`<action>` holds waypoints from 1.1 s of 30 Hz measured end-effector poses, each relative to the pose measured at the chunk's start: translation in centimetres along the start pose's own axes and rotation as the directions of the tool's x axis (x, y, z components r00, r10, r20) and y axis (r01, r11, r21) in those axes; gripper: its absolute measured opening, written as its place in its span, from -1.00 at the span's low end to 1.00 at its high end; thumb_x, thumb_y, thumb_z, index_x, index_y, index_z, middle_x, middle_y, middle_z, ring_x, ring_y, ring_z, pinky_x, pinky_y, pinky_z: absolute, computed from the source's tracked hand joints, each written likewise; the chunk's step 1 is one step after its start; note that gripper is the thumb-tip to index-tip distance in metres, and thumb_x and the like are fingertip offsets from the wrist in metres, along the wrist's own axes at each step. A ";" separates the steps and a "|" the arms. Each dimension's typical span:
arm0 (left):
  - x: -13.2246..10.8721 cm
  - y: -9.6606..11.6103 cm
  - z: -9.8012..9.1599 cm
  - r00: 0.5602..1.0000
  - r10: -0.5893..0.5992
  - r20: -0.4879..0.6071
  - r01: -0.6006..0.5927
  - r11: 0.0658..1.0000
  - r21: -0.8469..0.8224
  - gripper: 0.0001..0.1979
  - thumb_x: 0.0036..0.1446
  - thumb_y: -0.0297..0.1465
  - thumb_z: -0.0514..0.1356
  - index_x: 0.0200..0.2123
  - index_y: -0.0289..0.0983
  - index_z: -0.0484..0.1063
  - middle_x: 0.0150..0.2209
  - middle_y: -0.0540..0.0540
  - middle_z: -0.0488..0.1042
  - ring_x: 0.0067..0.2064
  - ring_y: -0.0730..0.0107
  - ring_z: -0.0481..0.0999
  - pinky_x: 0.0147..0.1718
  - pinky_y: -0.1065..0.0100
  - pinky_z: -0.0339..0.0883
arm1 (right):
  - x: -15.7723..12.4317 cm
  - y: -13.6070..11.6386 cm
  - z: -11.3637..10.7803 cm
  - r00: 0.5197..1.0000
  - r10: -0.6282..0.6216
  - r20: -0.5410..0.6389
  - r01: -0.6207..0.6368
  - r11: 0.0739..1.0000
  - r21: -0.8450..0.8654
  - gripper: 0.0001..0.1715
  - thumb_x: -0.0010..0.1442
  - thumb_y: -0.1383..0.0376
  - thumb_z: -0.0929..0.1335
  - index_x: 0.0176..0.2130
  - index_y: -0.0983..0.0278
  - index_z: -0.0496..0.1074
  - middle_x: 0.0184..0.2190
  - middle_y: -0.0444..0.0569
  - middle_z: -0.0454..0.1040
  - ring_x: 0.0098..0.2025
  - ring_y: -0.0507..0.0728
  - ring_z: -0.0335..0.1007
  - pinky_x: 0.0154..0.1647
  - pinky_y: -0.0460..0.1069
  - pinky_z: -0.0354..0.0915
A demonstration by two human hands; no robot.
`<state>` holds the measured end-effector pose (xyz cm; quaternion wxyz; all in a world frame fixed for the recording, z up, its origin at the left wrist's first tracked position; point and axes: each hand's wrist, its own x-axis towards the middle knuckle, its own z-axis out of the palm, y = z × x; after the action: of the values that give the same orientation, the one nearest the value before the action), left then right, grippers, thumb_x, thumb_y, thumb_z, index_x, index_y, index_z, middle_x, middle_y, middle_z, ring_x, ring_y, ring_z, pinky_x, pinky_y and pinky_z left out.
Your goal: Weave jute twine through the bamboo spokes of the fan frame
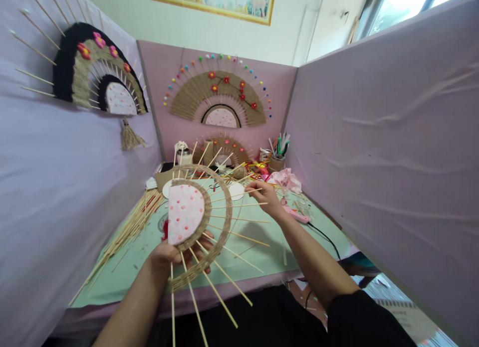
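Observation:
My left hand (170, 255) grips a half-round fan (194, 215) by its lower edge and holds it above the green mat (123, 267). The fan has a pink dotted centre, woven jute bands and thin wooden sticks sticking out all around. My right hand (264, 195) reaches past the fan's right side, with its fingers pinched around the jute twine or the tip of a stick there. I cannot make out which. A ball of jute twine (239, 172) lies farther back on the table.
A bundle of loose wooden sticks (130, 227) lies on the left of the mat. A pink glue gun (295, 215), pink fabric (286, 180), a cup of pens (277, 160) and ribbons crowd the back right. Finished fans hang on the purple partition walls (374, 152).

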<state>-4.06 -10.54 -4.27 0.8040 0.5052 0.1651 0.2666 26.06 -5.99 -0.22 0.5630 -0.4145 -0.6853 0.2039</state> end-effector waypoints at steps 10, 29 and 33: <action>0.1 0.2 0.3 0.974 -0.054 0.219 0.065 0.997 -0.044 -0.41 -0.16 -0.31 0.28 0.04 -0.24 0.43 -0.05 -0.23 0.52 -0.15 -0.08 0.55 -0.33 0.20 0.47 | 1.2 -0.3 2.7 0.998 0.052 0.035 -0.054 0.996 0.076 -0.77 0.06 0.18 0.34 -0.46 0.29 0.45 -0.59 -0.13 0.34 -0.54 0.01 0.20 -0.52 -0.08 0.11; 2.0 0.7 1.3 0.877 0.064 -0.476 -0.067 0.998 0.010 -0.64 0.08 -0.34 0.21 -0.07 -0.40 0.43 -0.12 -0.34 0.55 -0.26 0.12 0.59 -0.43 0.30 0.48 | 0.8 1.7 2.2 0.972 0.159 -0.175 -0.139 0.983 0.123 -0.70 0.02 0.10 0.37 -0.47 0.30 0.41 -0.61 -0.15 0.31 -0.55 0.00 0.16 -0.53 -0.08 0.14; 1.9 0.9 1.2 0.831 0.032 -0.556 -0.061 0.998 -0.033 -0.65 0.05 -0.45 0.19 -0.07 -0.46 0.44 -0.28 -0.29 0.59 -0.41 0.22 0.59 -0.60 0.42 0.42 | 0.5 2.2 1.3 0.980 0.126 -0.151 -0.113 0.989 0.094 -0.70 -0.02 0.09 0.40 -0.47 0.30 0.43 -0.61 -0.15 0.33 -0.55 0.01 0.16 -0.53 -0.07 0.13</action>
<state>-2.10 -9.97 -2.95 0.7272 0.3900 0.3721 0.4250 25.55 -4.11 -1.92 0.6186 -0.4455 -0.6037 0.2332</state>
